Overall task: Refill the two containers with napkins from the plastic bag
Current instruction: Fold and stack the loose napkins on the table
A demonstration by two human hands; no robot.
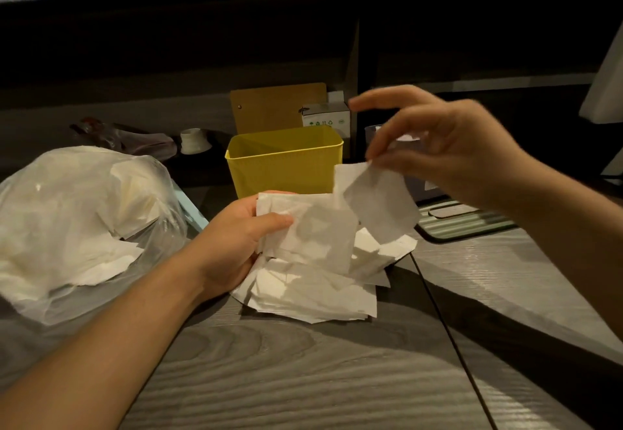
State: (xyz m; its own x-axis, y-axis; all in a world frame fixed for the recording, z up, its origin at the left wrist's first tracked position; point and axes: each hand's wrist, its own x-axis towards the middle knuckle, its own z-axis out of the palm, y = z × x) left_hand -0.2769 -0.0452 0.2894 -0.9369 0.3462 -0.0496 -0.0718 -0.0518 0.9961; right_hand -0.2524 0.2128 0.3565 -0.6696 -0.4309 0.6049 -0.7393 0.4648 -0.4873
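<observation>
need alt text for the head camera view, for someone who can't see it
The right hand pinches a single napkin in the air while the left hand grips a bunch of napkins above a loose pile on a grey table. Behind stands a yellow container; a plastic bag of napkins lies at left.

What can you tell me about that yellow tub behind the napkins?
The yellow tub is a rectangular open-topped container with rounded corners, plastic or painted metal by its look. It stands upright on the grey wood-grain table, past the loose pile of napkins. What shows of its inside holds no napkins. A brown board stands behind it. Neither hand touches it.
</observation>
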